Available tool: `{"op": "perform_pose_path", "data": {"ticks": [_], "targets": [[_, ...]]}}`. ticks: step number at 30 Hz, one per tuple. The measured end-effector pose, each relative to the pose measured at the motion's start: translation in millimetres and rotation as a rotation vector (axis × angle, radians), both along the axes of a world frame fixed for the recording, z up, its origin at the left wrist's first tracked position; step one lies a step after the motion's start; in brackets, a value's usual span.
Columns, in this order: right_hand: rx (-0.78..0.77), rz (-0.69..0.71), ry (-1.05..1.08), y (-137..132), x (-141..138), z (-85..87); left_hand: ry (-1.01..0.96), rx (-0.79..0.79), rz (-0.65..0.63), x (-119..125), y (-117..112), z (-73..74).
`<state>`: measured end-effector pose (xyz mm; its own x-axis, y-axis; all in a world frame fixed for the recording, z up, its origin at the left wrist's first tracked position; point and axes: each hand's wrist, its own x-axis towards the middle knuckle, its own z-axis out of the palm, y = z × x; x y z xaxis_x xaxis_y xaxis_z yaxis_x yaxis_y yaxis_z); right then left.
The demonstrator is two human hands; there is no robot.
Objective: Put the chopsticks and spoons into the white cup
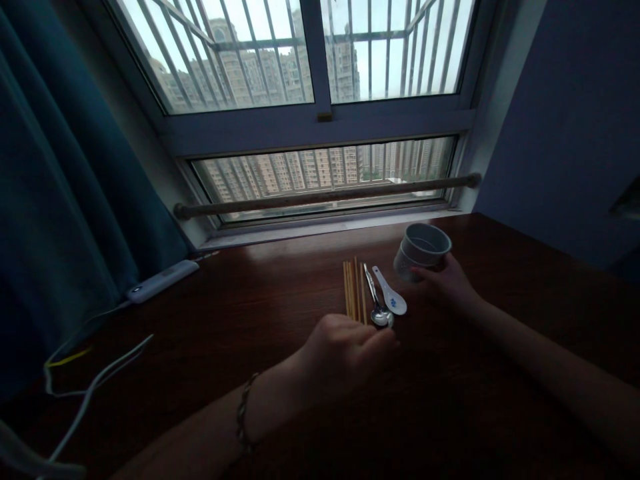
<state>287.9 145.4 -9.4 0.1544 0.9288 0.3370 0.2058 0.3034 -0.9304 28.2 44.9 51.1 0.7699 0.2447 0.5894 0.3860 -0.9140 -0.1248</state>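
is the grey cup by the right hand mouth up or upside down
Mouth up. The grey cup in the right hand shows its open rim on top.

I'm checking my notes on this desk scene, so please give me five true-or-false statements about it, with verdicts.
1. The right hand holds a grey cup-shaped container. True.
2. A bracelet circles the right wrist. False: it circles the left wrist.
3. A metal spoon lies between the chopsticks and the white spoon. True.
4. The curtain hangs right of the window. False: it hangs left of it.
5. A bar crosses the lower pane. True.
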Motion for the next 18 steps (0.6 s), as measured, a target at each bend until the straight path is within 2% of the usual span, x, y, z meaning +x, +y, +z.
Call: {"op": "perform_pose_path", "data": {"ticks": [4,7,13,18], "targets": [[-0.079,-0.056,0.100,10.4,9.2,-11.2,0.054,0.071,-0.120,8.1,-16.9,-35.7],[-0.088,-0.026,0.077,14.0,7.0,-21.0,0.066,0.068,-0.168,1.5,-19.1,-51.0],[-0.085,-0.130,0.053,23.7,7.1,-34.6,-0.003,0.043,-0.258,-9.5,-13.7,-66.0],[-0.060,-0.147,0.006,29.7,9.0,-40.9,-0.025,0.008,-0.317,-9.2,-17.0,-67.7]]}}
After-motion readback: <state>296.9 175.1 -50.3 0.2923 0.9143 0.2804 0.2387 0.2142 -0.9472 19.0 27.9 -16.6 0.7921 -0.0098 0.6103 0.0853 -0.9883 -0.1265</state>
